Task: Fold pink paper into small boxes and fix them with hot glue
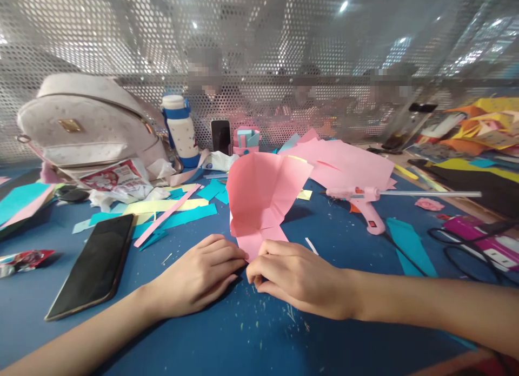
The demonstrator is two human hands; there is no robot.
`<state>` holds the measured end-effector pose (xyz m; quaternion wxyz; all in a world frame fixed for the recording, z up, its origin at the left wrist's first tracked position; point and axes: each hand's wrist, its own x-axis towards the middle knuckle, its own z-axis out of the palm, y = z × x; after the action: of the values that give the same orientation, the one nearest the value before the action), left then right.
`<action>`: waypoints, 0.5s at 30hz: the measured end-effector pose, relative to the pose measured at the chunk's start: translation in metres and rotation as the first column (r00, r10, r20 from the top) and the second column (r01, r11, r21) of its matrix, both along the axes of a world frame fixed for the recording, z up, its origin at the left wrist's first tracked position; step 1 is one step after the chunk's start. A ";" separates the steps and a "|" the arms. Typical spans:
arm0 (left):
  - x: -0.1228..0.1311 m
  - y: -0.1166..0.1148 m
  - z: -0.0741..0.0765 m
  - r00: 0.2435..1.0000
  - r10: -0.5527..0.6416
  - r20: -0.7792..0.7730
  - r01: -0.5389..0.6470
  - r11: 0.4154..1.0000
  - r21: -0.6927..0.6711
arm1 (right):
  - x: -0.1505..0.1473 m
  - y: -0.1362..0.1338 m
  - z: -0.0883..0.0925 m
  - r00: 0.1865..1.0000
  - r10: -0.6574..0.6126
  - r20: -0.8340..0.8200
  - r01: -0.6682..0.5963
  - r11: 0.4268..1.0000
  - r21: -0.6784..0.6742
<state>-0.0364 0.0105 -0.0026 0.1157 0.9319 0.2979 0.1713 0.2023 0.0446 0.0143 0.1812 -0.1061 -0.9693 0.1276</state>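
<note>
Both hands are meeting at the near edge of the blue bench [243, 338]. My right hand [298, 278] is curling in, fingers clenched on the bottom tip of the folded pink paper [261, 203]. My left hand [203, 276] is lying low, fingertips touching that same tip from the other side; whether they are pinching or only pressing, I cannot tell. The paper is standing up from my fingers, fanning wider as it rises and leaning away from me, long axis running straight ahead. The 2 hands are equally near. A black phone [95, 265] is lying to my left and a pink glue gun [365, 200] well off to my right.
</note>
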 end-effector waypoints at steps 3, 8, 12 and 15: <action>0.000 0.000 0.000 1.000 -0.004 0.011 0.004 1.000 -0.007 | -0.007 0.003 0.000 0.999 0.041 -0.028 -0.038 0.996 0.083; -0.001 0.000 -0.001 1.000 -0.011 0.015 0.011 1.000 -0.016 | -0.012 0.010 -0.004 0.989 0.140 0.048 -0.146 0.974 0.174; -0.001 0.000 -0.001 0.999 -0.016 0.029 0.017 1.000 -0.020 | -0.018 0.009 -0.008 0.978 0.175 0.112 -0.200 0.940 0.276; -0.001 0.000 -0.001 1.000 -0.014 0.020 0.015 1.000 -0.019 | -0.017 0.002 -0.002 0.976 0.161 0.148 -0.201 0.927 0.318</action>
<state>-0.0373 0.0103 -0.0033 0.1290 0.9311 0.2917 0.1768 0.1852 0.0469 0.0127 0.1258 0.0083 -0.9917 -0.0272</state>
